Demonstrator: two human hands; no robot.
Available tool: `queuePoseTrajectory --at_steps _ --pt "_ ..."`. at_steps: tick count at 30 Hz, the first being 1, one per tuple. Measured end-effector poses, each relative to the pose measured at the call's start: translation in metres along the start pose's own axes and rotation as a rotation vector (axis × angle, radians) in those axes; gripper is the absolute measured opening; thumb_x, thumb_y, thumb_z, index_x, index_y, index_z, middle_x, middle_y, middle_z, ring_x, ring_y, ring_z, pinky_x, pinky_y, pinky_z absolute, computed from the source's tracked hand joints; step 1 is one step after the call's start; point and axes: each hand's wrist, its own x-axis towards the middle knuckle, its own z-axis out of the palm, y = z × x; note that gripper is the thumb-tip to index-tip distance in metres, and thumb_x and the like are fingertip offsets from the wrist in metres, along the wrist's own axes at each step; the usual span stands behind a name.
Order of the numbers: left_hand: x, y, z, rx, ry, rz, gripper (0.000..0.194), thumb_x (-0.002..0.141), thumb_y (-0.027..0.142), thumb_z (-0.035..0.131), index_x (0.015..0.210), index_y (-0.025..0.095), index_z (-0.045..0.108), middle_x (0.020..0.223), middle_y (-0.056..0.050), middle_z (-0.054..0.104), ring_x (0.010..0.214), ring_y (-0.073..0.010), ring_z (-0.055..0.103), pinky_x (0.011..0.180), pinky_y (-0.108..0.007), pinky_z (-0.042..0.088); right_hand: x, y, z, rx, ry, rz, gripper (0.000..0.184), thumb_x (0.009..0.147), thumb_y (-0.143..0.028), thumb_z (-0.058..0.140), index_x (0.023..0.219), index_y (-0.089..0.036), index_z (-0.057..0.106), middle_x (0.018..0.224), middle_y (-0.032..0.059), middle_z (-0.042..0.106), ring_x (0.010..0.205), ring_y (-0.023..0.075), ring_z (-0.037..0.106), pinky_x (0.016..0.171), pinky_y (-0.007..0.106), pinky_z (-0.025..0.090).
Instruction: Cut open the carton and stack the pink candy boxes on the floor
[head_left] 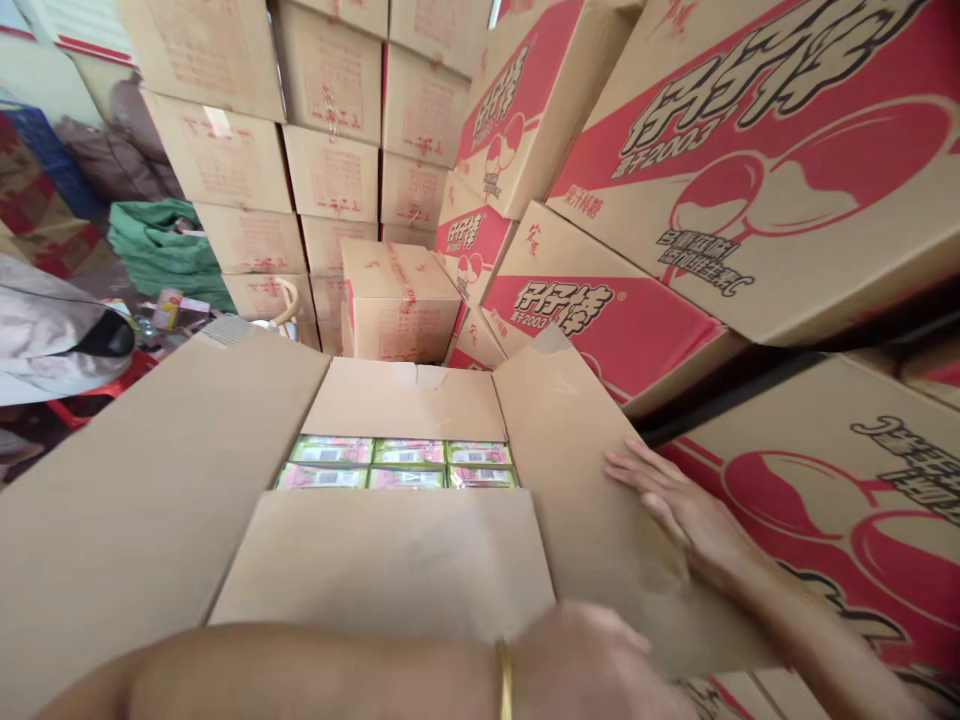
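A large open cardboard box (405, 400) stands right in front of me with all its flaps spread. Through the gap I see rows of green and pink packets (397, 465) packed inside. My right hand (675, 510) lies flat with its fingers straight on the box's right flap (570, 480). My left forearm, with a gold bangle (505, 680) on the wrist, crosses the bottom of the view. My left hand (592, 660) is blurred at the corner where the near flap (390, 550) meets the right flap; its fingers are hidden.
Red-printed cartons (750, 150) are stacked high close on the right, and plain brown cartons (330, 150) form a wall behind. One carton (394, 300) sits just beyond the box. On the left lie a green sack (161, 245), clutter and a grey-clad person's sleeve (52, 335).
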Motion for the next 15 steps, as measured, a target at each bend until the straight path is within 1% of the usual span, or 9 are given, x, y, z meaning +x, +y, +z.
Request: queuePoseTrajectory --at_steps 1,2,4,6,7,9,11,13,15 --pt "-0.007 0.004 0.002 0.004 -0.026 0.025 0.026 0.090 0.045 0.048 0.076 0.030 0.064 0.076 -0.001 0.065 0.072 -0.0135 0.060 0.069 -0.028 0.049 -0.004 0.002 0.003 -0.022 0.000 0.023 0.043 0.097 -0.038 0.032 0.128 -0.021 0.056 0.137 0.0050 0.051 0.139 0.0247 0.029 0.107 0.047 0.041" --pt "-0.015 0.006 0.002 0.024 -0.029 0.011 0.025 0.089 0.044 0.049 0.076 0.029 0.064 0.076 -0.002 0.065 0.074 -0.0147 0.060 0.069 -0.029 0.050 -0.008 0.002 0.005 -0.057 0.006 0.033 0.042 0.097 -0.037 0.033 0.129 -0.022 0.055 0.138 0.0047 0.050 0.139 0.0252 0.030 0.107 0.050 0.038" --pt "-0.035 0.003 -0.008 0.079 0.036 -0.095 0.028 0.092 0.037 0.044 0.078 0.023 0.063 0.081 -0.005 0.065 0.083 -0.0171 0.060 0.079 -0.033 0.049 -0.012 -0.005 0.005 -0.140 0.024 0.022 0.039 0.096 -0.038 0.036 0.126 -0.024 0.056 0.137 0.0047 0.051 0.137 0.0273 0.032 0.109 0.057 0.030" --pt "-0.058 -0.009 -0.028 0.121 0.152 -0.250 0.033 0.096 0.031 0.035 0.086 0.017 0.064 0.090 -0.007 0.064 0.095 -0.0185 0.056 0.092 -0.036 0.045 -0.012 -0.019 0.004 -0.204 0.020 -0.003 0.035 0.093 -0.044 0.044 0.115 -0.024 0.061 0.134 0.0048 0.054 0.135 0.0297 0.035 0.109 0.062 0.023" --pt "-0.072 -0.017 -0.039 0.137 0.188 -0.330 0.034 0.097 0.030 0.034 0.089 0.016 0.064 0.095 -0.008 0.064 0.098 -0.0186 0.055 0.093 -0.035 0.043 -0.012 -0.027 0.004 -0.218 0.010 -0.017 0.033 0.090 -0.046 0.048 0.108 -0.022 0.062 0.132 0.0054 0.056 0.135 0.0307 0.035 0.109 0.064 0.019" --pt "-0.102 -0.034 -0.062 0.208 0.174 -0.504 0.035 0.096 0.029 0.035 0.087 0.017 0.066 0.101 -0.008 0.062 0.098 -0.0196 0.054 0.092 -0.036 0.043 -0.012 -0.040 0.006 -0.201 0.008 -0.031 0.026 0.089 -0.043 0.050 0.094 -0.020 0.062 0.126 0.0063 0.060 0.133 0.0308 0.039 0.110 0.064 0.015" --pt "-0.134 -0.046 -0.084 0.288 0.103 -0.655 0.034 0.095 0.030 0.035 0.088 0.018 0.067 0.103 -0.009 0.061 0.099 -0.0207 0.054 0.091 -0.037 0.043 -0.018 -0.046 0.009 -0.151 0.095 0.028 0.023 0.092 -0.037 0.045 0.088 -0.020 0.061 0.116 0.0076 0.065 0.123 0.0282 0.050 0.111 0.060 0.018" --pt "-0.168 -0.053 -0.105 0.382 0.037 -0.787 0.035 0.094 0.031 0.035 0.092 0.019 0.068 0.104 -0.009 0.061 0.100 -0.0217 0.053 0.091 -0.037 0.042 -0.032 -0.044 0.012 -0.085 0.226 0.199 0.030 0.095 -0.034 0.037 0.089 -0.021 0.063 0.105 0.0093 0.069 0.111 0.0248 0.059 0.108 0.049 0.032" --pt "-0.201 -0.056 -0.125 0.506 0.004 -0.921 0.035 0.093 0.033 0.037 0.096 0.020 0.069 0.107 -0.010 0.060 0.102 -0.0235 0.053 0.092 -0.039 0.041 -0.049 -0.034 0.014 -0.010 0.333 0.371 0.041 0.098 -0.033 0.027 0.094 -0.022 0.066 0.100 0.0120 0.069 0.109 0.0236 0.061 0.098 0.041 0.042"
